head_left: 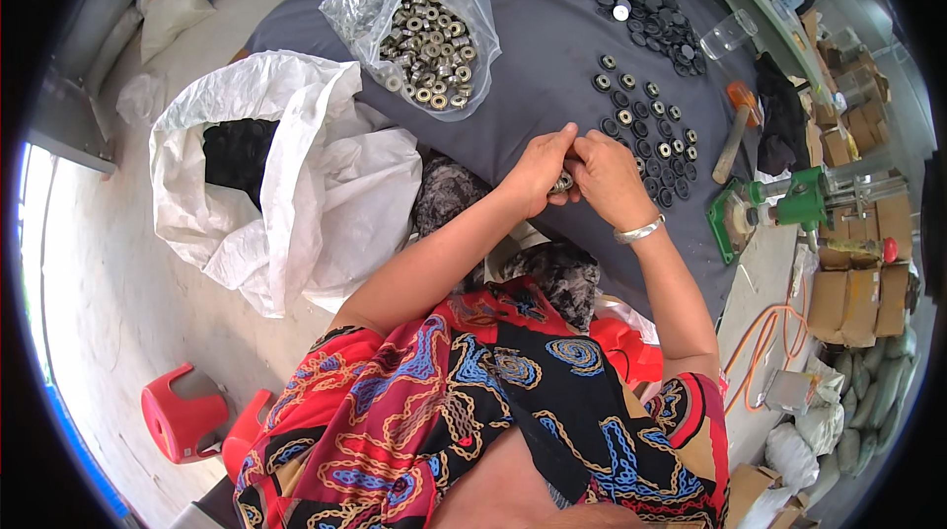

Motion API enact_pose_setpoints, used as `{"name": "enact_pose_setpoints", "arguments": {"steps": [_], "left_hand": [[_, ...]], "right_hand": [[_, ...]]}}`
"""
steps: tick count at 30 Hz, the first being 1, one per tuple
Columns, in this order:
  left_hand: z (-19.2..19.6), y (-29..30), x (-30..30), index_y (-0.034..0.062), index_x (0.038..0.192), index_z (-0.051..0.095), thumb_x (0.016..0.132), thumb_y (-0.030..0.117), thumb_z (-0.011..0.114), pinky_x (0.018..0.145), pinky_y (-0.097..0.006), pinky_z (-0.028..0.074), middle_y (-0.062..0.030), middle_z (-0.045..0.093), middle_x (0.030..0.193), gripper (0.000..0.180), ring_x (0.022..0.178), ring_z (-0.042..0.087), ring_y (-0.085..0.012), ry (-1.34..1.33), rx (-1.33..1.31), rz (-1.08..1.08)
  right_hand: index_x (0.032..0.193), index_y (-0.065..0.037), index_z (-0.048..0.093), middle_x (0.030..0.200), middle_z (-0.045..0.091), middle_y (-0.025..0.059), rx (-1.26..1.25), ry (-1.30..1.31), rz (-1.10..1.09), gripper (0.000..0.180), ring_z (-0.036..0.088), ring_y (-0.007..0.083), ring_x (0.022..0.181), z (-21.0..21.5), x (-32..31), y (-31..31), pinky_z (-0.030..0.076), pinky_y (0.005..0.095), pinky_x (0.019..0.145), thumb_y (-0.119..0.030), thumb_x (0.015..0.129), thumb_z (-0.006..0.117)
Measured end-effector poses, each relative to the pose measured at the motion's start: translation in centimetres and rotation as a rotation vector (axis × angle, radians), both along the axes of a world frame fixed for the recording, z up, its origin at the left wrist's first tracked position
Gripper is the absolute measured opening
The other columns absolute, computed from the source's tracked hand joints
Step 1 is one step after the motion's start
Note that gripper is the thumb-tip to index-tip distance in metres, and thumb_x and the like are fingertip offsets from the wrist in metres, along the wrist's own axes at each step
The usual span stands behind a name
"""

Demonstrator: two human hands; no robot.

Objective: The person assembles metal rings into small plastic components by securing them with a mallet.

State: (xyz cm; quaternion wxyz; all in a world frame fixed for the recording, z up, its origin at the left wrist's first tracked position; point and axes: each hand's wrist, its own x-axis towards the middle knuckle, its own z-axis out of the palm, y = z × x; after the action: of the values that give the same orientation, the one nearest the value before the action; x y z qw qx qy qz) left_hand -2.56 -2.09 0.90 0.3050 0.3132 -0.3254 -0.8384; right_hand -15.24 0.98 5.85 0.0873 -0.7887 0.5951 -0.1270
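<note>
My left hand (538, 172) is closed around a few small metal bearings (561, 183) that show below its thumb. My right hand (610, 179), with a bracelet at the wrist, meets it at the fingertips. Its fingers are pinched together, and whatever is between them is hidden. Both hands are above the near edge of the grey cloth-covered table (533, 50). Just beyond my right hand lie several black plastic wheels (644, 149), some with a shiny bearing (624, 117) in the middle. A clear plastic bag (473, 26) full of metal bearings (431, 47) lies open at the far left.
A heap of black round parts (641, 1) covers the far right, beside a clear cup (728, 34). A hammer (732, 139) and a green hand press (779, 203) stand at the right. Left of me is a white sack (316, 179) holding black parts; red stools (182, 414) are on the floor.
</note>
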Motion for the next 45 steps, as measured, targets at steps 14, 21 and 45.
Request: {"name": "enact_pose_setpoints", "arguments": {"steps": [14,21,45], "left_hand": [[-1.4,-0.5,0.3,0.0008,0.09,0.056,0.095,0.022,0.054,0.034,-0.025,0.029,-0.0147,0.062,0.073,0.022,0.05,0.056,-0.019,0.159,0.06,0.012],[-1.4,0.3,0.0,0.0029,0.089,0.056,0.094,0.012,0.056,0.035,-0.023,0.028,-0.0112,0.062,0.072,0.01,0.048,0.054,-0.0156,0.148,0.029,0.066],[-0.8,-0.4,0.6,-0.0034,0.092,0.056,0.085,0.004,0.049,0.037,-0.027,0.032,-0.016,0.058,0.078,0.012,0.056,0.056,-0.0246,0.248,0.126,0.105]], "right_hand": [[0.085,0.003,0.062,0.068,0.061,0.0026,0.171,-0.789,-0.291,0.007,0.053,0.0078,0.058,-0.4,-2.3,0.4,0.044,0.0241,0.054,-0.003,0.086,0.059],[0.088,0.003,0.064,0.068,0.061,0.0021,0.208,-0.873,-0.345,0.007,0.054,0.0076,0.059,-1.1,-2.2,0.9,0.045,0.0249,0.054,-0.003,0.085,0.061],[0.103,0.004,0.064,0.085,0.067,0.0078,0.497,-1.417,-0.234,0.016,0.061,0.0111,0.067,-0.7,-4.4,2.1,0.054,0.0264,0.061,-0.004,0.09,0.059]]}}
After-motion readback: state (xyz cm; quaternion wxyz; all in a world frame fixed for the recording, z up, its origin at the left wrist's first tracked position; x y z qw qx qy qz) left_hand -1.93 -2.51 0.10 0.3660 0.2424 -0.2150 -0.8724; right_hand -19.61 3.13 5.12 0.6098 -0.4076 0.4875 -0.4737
